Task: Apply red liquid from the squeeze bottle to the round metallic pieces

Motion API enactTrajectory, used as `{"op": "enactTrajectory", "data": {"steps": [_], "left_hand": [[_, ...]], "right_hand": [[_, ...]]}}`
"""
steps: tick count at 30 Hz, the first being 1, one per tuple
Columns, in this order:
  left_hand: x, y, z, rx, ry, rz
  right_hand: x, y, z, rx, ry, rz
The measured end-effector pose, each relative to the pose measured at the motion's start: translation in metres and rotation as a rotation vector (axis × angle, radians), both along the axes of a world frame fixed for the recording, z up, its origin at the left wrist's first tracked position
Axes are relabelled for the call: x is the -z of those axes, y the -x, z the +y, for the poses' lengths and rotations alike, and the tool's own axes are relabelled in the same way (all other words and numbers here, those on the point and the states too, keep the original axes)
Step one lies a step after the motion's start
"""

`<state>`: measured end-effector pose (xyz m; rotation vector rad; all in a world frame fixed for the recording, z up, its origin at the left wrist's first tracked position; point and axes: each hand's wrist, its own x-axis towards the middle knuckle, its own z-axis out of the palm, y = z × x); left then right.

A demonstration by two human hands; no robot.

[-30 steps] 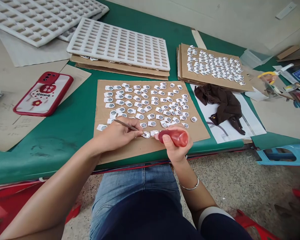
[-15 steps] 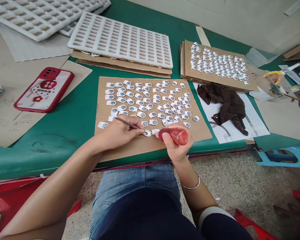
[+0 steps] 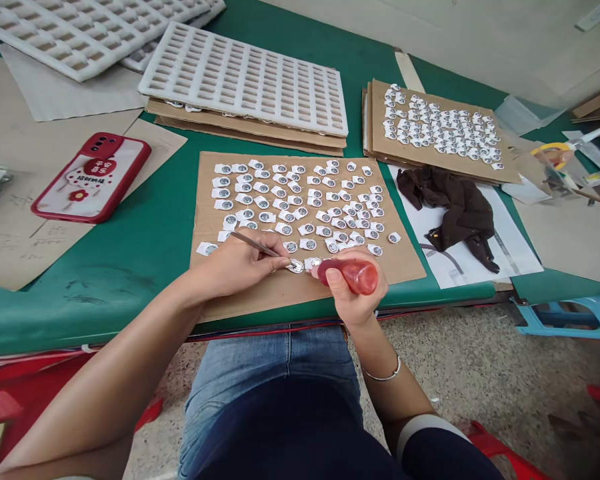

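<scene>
Between the thumb and fingers of my left hand (image 3: 240, 263) is a thin metal tool that looks like tweezers (image 3: 255, 245). Its tip is at a small white piece with a round dark-ringed face (image 3: 295, 266) near the front of a cardboard sheet (image 3: 250, 300). My right hand (image 3: 360, 293) wraps round a red squeeze bottle (image 3: 353, 275), tilted with its nozzle pointing left, close to a neighbouring white piece (image 3: 312, 263). Whether the nozzle touches that piece I cannot tell. Several more such pieces (image 3: 284, 229) lie in loose rows behind my hands.
A white gridded tray (image 3: 245, 77) rests on stacked cardboard at the back. Another cardboard stack (image 3: 380, 143) with similar pieces stands back right, behind a dark cloth (image 3: 455, 207). A red-cased phone (image 3: 93, 177) lies left. Scissors (image 3: 553, 155) are at far right, above a blue stool (image 3: 570, 317).
Both hands keep nearly the same place and grip. The view has shifted very slightly, and the bottle has barely moved.
</scene>
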<state>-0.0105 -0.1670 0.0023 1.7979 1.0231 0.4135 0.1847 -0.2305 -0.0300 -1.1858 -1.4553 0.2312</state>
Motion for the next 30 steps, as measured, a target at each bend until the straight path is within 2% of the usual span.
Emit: {"op": "enactTrajectory", "data": {"steps": [4,13,19,30], "left_hand": [[0.0007,0.0006,0.0004,0.004,-0.009,-0.007],[-0.0017,-0.0008,-0.0001,-0.009,-0.010,-0.013],[-0.0011,-0.0011,-0.0007,-0.026,-0.013,-0.018],[0.0003,-0.0003,0.0004,-0.022,-0.014,-0.023]], "right_hand": [[-0.0001,-0.0002,0.0000,-0.006,-0.001,-0.025],[0.0019,0.0005,0.0006,-0.050,0.009,0.059],[-0.0001,0.0010,0.0022,-0.010,-0.009,0.029],[0.0006,0.0003,0.0007,-0.061,0.015,0.063]]}}
